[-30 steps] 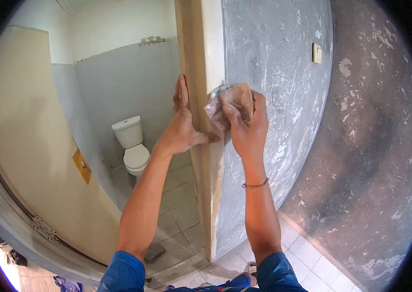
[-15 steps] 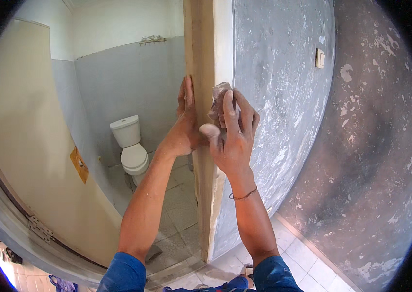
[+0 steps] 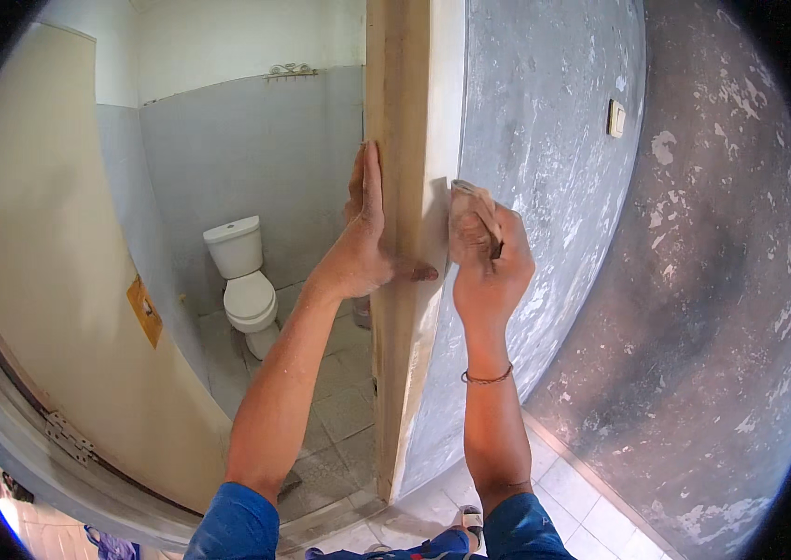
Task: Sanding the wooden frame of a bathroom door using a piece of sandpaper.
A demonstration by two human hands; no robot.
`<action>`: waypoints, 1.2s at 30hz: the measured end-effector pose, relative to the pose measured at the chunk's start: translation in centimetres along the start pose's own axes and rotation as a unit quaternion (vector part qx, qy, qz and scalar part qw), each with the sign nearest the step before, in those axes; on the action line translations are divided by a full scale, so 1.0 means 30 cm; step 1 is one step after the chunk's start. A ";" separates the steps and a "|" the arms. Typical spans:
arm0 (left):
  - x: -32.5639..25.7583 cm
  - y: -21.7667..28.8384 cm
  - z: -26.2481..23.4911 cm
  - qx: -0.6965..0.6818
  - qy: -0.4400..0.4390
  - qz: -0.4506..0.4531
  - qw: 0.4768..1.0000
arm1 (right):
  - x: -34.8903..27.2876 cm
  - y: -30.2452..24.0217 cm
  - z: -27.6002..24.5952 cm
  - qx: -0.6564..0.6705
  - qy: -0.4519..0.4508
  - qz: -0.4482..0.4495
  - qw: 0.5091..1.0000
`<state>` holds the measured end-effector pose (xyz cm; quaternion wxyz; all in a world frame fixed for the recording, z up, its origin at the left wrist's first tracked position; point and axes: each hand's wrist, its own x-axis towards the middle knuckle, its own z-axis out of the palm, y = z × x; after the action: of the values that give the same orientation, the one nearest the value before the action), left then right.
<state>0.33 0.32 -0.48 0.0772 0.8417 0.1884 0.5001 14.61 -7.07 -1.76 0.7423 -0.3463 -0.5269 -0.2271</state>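
My left hand (image 3: 358,247) braces against the inner side of the wooden door frame (image 3: 405,112), fingers stretched upward and thumb laid across its face. In my right hand (image 3: 498,275) is a folded, dusty brown piece of sandpaper (image 3: 470,210), pinched between thumb and fingers. The sandpaper is at the frame's outer white edge, beside the grey wall (image 3: 545,121); whether it touches there I cannot tell. Part of the right fingers is hidden behind the sheet. Pale dust covers the fingers.
Left of the frame stands an open cream door (image 3: 50,187) with a hinge low down. Beyond the doorway is a white toilet (image 3: 251,299) on a tiled floor. A light switch (image 3: 616,119) sits on the patchy grey wall, and a second worn wall (image 3: 722,280) rises at right.
My right hand has moved right with the sandpaper, from the frame's face to its outer edge, and its wrist has turned. My left hand stays on the frame. The view has shifted slightly.
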 end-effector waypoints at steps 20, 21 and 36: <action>-0.001 -0.009 0.018 0.017 0.011 0.027 0.999 | 0.003 -0.006 0.045 -0.064 -0.043 -0.114 0.991; -0.001 -0.012 0.013 0.017 0.011 0.028 0.999 | 0.004 -0.012 0.048 -0.098 -0.039 -0.134 0.985; 0.001 0.010 0.022 -0.134 0.035 -0.001 0.990 | 0.043 -0.002 0.071 -0.093 0.016 -0.199 0.975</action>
<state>0.99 0.10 -0.70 0.1828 0.8058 0.1233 0.5496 13.69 -5.48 -0.11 0.6553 -0.2987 -0.5494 -0.4238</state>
